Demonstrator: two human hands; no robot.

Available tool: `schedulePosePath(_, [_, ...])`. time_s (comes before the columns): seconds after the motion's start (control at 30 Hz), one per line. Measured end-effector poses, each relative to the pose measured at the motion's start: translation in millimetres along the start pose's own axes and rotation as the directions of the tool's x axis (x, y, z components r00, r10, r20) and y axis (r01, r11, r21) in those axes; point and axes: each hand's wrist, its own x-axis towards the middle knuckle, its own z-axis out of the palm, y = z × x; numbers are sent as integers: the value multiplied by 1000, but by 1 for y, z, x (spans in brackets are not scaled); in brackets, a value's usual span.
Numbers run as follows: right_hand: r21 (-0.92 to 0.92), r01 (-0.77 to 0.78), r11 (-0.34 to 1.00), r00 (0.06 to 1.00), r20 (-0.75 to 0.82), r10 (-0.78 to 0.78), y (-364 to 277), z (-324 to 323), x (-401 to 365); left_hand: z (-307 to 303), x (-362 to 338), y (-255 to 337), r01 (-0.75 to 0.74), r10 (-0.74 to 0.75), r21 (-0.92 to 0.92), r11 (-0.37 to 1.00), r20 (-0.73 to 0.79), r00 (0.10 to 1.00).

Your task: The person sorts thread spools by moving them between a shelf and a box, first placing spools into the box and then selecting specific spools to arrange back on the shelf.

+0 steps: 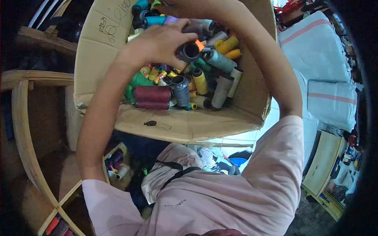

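My left hand (157,44) reaches into a cardboard box (189,124), its thumb and fingers around a dark thread spool (190,51) whose hollow end faces up. At the top edge of the view is my right hand (187,7), over the box's far part near a green item; its fingers are partly cut off and what they hold is unclear. Below my left hand lie a maroon spool (152,94), a grey-blue spool (180,92) and a yellow spool (200,81). A light teal spool (221,61) and a grey-beige spool (222,91) lean to the right.
A wooden shelf frame (25,126) stands at the left. White wrapped bundles (315,47) lie at the right, above a wooden drawer or box (323,163). More spools (121,171) sit in a compartment below the box. A small dark object (150,123) with thread rests on the near flap.
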Motion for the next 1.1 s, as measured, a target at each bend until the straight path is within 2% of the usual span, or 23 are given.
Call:
schedulePosePath(0.07, [16,25,1000,999,-29,-24,8,7,-3,-7,-9,-16,5,-16,102,995,106,994])
schedulePosePath(0.1, [22,36,999,998,-43,-35,8,7,-3,-7,-12,-19,5,-16,104,995,104,994])
schedulePosePath(0.13, [-9,2,1000,998,68,-2,9,7,-2,-7,-14,-21,93,-92,3,996,141,986])
schedulePosePath(0.17, [-14,2,1000,998,67,-1,8,8,-3,-6,-17,-24,182,-162,-93,979,184,969])
schedulePosePath(0.2, [15,-97,995,986,136,94,7,8,-4,0,-20,-24,135,-131,-59,989,68,989])
schedulePosePath(0.23, [38,-197,980,961,206,185,5,10,-4,2,-20,-29,132,-129,-56,990,63,990])
schedulePosePath(0.3, [34,-203,979,961,198,192,5,16,-5,3,-16,-30,97,-87,-52,994,164,983])
schedulePosePath(0.33, [47,-221,974,959,192,209,5,17,-6,2,-12,-27,147,-127,-64,987,245,961])
schedulePosePath(0.4, [38,-280,959,937,229,265,4,15,-3,6,-12,-20,122,-94,-105,987,240,966])
schedulePosePath(0.47, [44,-292,955,932,238,274,8,18,-2,18,-9,-20,45,4,-163,986,287,958])
schedulePosePath(0.5, [55,-303,952,927,250,280,8,17,-1,17,-7,-16,42,6,-161,986,285,959])
schedulePosePath(0.57, [44,-322,946,911,288,296,10,12,-1,19,-6,-5,48,17,-157,986,389,921])
schedulePosePath(0.73, [100,-285,953,930,270,250,16,14,-4,21,-6,-5,49,11,-160,986,355,935])
schedulePosePath(0.8, [79,-285,955,924,286,252,17,14,-5,18,-7,-2,67,4,-145,987,442,897])
schedulePosePath(0.97, [76,-348,934,881,367,298,16,10,-3,28,-6,-9,20,48,-149,989,440,897])
schedulePosePath(1.07, [64,-311,948,909,309,278,17,11,-3,30,-4,-5,52,31,-217,975,362,932])
schedulePosePath(1.1, [62,-315,947,904,324,280,16,10,-2,33,-4,-2,54,9,-264,963,232,973])
